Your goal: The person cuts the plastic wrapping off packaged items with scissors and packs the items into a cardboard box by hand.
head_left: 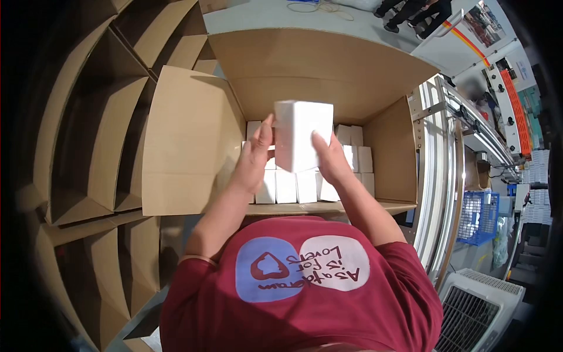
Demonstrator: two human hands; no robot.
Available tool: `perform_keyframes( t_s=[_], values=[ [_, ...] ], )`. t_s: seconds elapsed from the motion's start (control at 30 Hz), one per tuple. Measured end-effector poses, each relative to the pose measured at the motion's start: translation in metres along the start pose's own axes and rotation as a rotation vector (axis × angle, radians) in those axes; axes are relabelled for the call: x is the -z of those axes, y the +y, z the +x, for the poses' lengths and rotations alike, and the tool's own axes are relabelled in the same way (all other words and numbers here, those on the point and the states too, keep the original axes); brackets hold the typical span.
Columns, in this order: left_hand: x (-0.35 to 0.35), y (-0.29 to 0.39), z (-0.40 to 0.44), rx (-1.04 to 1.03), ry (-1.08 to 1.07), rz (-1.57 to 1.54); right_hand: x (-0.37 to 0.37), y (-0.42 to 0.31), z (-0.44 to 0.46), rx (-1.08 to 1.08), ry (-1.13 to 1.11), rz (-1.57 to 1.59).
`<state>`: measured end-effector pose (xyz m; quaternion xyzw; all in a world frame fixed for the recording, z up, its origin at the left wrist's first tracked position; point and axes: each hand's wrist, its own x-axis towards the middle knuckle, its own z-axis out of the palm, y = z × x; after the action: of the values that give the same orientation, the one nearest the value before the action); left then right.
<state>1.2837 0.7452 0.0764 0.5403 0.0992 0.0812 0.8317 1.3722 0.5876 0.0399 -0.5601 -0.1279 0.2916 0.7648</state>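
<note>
Between my two hands is a white box (305,132), tilted, above an open cardboard carton (334,64). My left hand (258,151) grips its left side, the fingers partly hidden behind it. On the right, my right hand (331,155) holds the lower right edge with the thumb on the front face. Below, several more white boxes (286,189) stand in rows inside the carton; my hands and the held box cover part of them.
Several open cardboard cartons (111,141) are stacked at the left. Metal rails (437,176) run along the right, with a blue basket (478,217) and a grey vented unit (478,305) beyond. Other people's legs (416,14) show at the top right.
</note>
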Motion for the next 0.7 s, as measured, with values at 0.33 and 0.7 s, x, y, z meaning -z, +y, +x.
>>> perform_keyframes(
  t_s=[0.33, 0.7],
  values=[
    [-0.024, 0.015, 0.002, 0.047, -0.097, -0.144, 0.011, 0.003, 0.003, -0.235, -0.395, 0.896],
    [-0.015, 0.007, 0.012, 0.219, -0.064, -0.205, 0.037, 0.021, 0.004, -0.185, -0.231, 0.490]
  ],
)
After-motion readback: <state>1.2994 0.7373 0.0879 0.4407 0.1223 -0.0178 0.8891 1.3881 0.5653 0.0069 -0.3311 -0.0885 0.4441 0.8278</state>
